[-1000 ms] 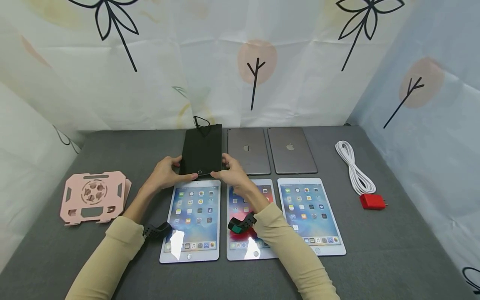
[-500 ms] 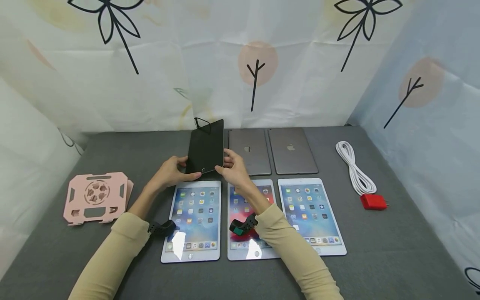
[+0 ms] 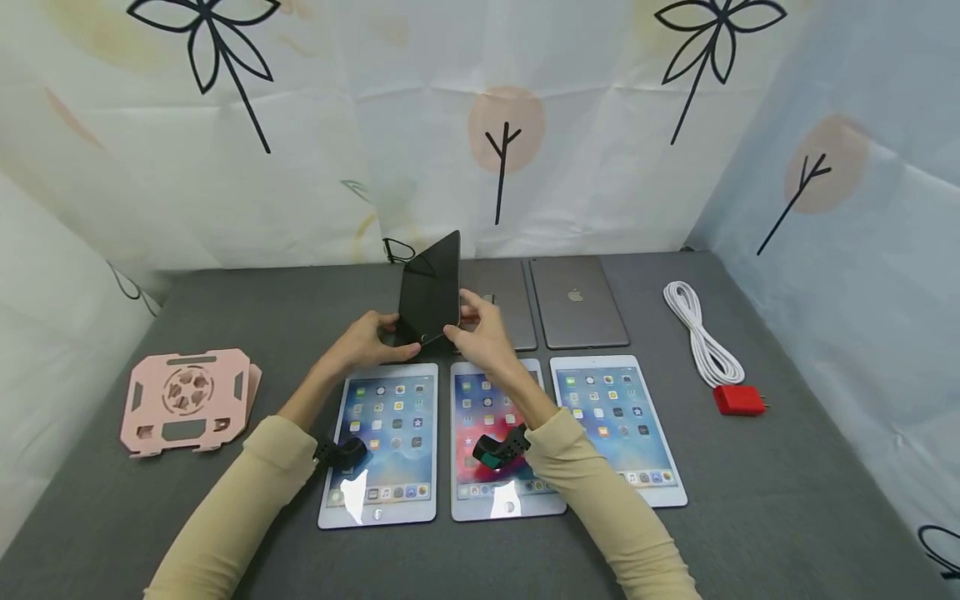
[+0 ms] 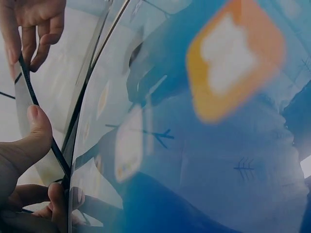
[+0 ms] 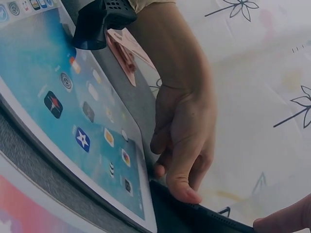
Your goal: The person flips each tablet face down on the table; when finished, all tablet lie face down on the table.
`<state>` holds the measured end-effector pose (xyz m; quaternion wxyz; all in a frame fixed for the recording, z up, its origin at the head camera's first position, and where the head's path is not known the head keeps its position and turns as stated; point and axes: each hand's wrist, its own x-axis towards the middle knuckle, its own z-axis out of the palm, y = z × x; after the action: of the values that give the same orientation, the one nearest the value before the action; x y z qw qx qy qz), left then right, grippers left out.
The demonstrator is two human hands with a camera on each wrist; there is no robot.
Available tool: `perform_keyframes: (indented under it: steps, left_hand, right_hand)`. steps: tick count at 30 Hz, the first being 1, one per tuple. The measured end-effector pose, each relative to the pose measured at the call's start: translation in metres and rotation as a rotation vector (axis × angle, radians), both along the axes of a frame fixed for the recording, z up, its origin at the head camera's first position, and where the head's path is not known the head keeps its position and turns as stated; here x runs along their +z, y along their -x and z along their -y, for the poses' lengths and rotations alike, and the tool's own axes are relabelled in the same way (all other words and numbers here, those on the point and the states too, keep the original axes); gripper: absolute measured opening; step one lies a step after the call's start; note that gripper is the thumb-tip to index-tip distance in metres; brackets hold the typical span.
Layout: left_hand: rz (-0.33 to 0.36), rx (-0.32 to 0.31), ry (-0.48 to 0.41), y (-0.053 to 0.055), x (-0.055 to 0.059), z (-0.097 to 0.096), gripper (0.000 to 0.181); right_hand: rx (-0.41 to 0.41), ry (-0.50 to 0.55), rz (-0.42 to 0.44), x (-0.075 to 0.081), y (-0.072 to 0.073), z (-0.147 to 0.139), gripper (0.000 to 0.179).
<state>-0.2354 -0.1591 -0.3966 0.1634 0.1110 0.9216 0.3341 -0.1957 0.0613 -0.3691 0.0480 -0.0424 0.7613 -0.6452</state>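
Observation:
A dark tablet (image 3: 430,292) is tilted up off the table in the head view, its right side raised and its black screen facing left. My left hand (image 3: 375,340) holds its lower left corner, thumb along the near edge. On the right edge, my right hand (image 3: 483,335) grips with the thumb in front and fingers behind. The left wrist view has the left thumb (image 4: 39,128) on the tablet's thin edge. In the right wrist view the left hand (image 5: 187,141) pinches the dark tablet (image 5: 194,218), while only the right thumb (image 5: 286,218) shows.
Three white tablets with lit screens lie in the front row, including a left one (image 3: 382,442) and a right one (image 3: 618,429). Behind are two grey tablets, one (image 3: 577,300) face down. A pink stand (image 3: 187,400) lies left; a white cable (image 3: 701,333) and red charger (image 3: 738,400) lie right.
The dark tablet has gone from lying nearly flat to being tilted up, its right side lifted. Both hands have shifted to the right with it.

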Motion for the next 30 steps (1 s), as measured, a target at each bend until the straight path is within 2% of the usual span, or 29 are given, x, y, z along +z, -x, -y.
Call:
perform_keyframes:
  steps: [7,16,25,30]
  left_hand:
    - [0.041,0.015,-0.027,0.000,0.000,-0.015,0.089]
    - [0.052,0.008,-0.061,0.001,-0.003,-0.028,0.087]
    - [0.039,-0.024,-0.125,0.001,-0.004,-0.033,0.083]
    - [0.054,-0.065,-0.198,0.003,-0.007,-0.032,0.079]
  right_hand:
    - [0.005,-0.116,-0.044,0.008,-0.002,-0.011,0.067]
    - [0.020,-0.183,-0.058,0.015,-0.004,-0.021,0.067]
    - [0.061,-0.127,-0.061,0.023,-0.005,-0.026,0.065]
    - [0.068,-0.152,-0.086,0.025,-0.006,-0.025,0.067]
